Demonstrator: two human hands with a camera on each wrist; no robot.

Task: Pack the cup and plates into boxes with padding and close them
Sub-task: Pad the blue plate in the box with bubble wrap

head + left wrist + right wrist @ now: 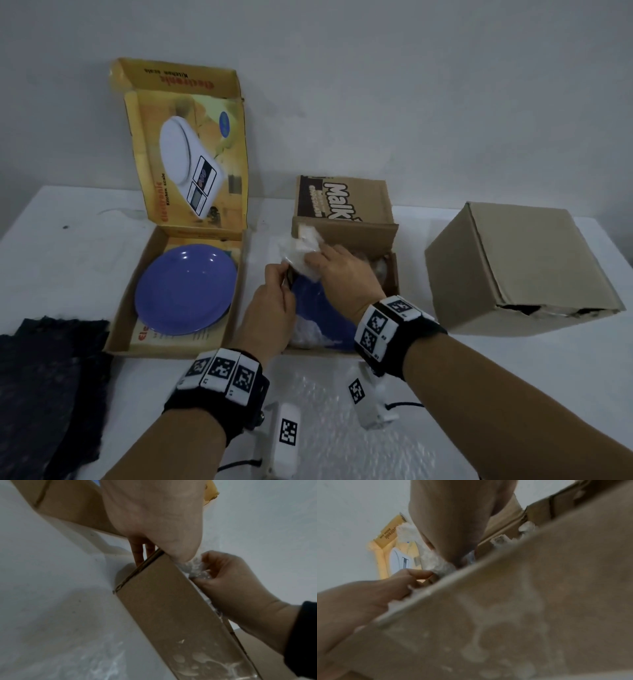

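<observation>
A brown "Malk" box (pixel 363 236) stands open mid-table, holding a blue plate (pixel 317 310) with bubble wrap (pixel 299 251) over its far left part. My left hand (pixel 282 274) pinches the box's left wall (pixel 171 608) near its far corner, thumb at the top edge and fingers (pixel 137 553) outside. My right hand (pixel 317 260) grips the bubble wrap (pixel 197 568) just inside that wall. To the left, a purple plate (pixel 186 294) lies in the open yellow kitchen-scale box (pixel 120 329). No cup shows.
A closed plain cardboard box (pixel 520 267) sits at the right. Dark cloth (pixel 51 377) lies at the near left. Another bubble wrap sheet (pixel 325 414) is spread on the white table (pixel 68 260) beneath my wrists. A wall (pixel 376 85) stands behind.
</observation>
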